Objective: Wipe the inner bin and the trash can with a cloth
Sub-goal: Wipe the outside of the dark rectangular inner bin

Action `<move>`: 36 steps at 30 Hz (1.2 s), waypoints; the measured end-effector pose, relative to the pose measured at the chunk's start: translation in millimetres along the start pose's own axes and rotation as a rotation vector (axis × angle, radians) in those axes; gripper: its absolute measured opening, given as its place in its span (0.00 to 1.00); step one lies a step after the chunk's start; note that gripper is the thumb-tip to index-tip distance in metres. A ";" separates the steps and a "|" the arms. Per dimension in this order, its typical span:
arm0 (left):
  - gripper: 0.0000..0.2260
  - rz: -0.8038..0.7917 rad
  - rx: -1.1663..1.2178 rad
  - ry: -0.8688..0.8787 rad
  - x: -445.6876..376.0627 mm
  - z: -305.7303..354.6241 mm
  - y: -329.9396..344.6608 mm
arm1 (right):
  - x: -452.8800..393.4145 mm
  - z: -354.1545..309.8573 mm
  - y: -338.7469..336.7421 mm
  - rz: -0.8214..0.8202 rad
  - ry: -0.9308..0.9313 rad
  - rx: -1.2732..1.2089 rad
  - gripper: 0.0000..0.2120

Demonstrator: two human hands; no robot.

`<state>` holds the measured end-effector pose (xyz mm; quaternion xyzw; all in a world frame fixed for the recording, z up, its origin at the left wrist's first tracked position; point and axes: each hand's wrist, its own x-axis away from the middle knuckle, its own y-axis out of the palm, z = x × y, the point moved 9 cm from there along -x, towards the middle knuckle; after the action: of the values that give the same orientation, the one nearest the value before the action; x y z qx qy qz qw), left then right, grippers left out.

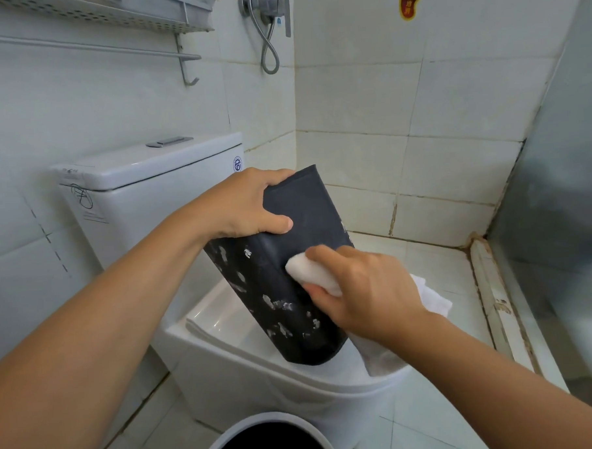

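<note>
The black inner bin point(283, 269) stands tilted, upside down or nearly so, its lower end resting on the closed toilet lid point(328, 375). The left hand point(243, 206) clamps its upper end, thumb on the near face and fingers curled over the top edge. The right hand point(365, 289) grasps a bunched white cloth point(310, 271) and presses it against the bin's near face, with loose cloth trailing off behind the wrist. White flecks cover the lower left part of that face, so the wiping looks far from done. To do it well, I would keep the left grip firm, press the cloth flat and run long strokes down through the flecked patch, refolding to a clean side as it soils. The bin's foot sits close to the lid's front edge, so hard downward strokes could slide it off. The 1 white trash can point(279, 428) waits on the floor just below, untouched. There is open room to the right over the tiled floor; the cistern point(143, 183) crowds the left.
</note>
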<state>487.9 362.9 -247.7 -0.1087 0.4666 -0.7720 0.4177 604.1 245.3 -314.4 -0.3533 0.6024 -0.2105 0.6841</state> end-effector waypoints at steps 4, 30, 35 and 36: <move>0.28 -0.008 -0.021 0.034 -1.8 6.8 3.8 | -4.4 0.7 -4.1 0.041 0.026 -0.013 0.16; 0.29 -0.017 -0.062 0.039 -2.8 18.7 8.4 | 44.1 -7.9 -0.7 -0.199 -0.117 0.133 0.11; 0.28 -0.009 -0.080 0.031 -3.9 17.5 9.0 | 5.0 -22.3 -16.3 -0.002 -0.021 0.052 0.12; 0.28 -0.010 -0.074 0.031 -3.6 16.6 8.6 | 6.8 -23.1 -14.4 -0.003 -0.028 0.038 0.12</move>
<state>504.1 353.3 -244.9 -0.1145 0.5008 -0.7579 0.4021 584.8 225.7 -308.9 -0.3443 0.5879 -0.2180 0.6988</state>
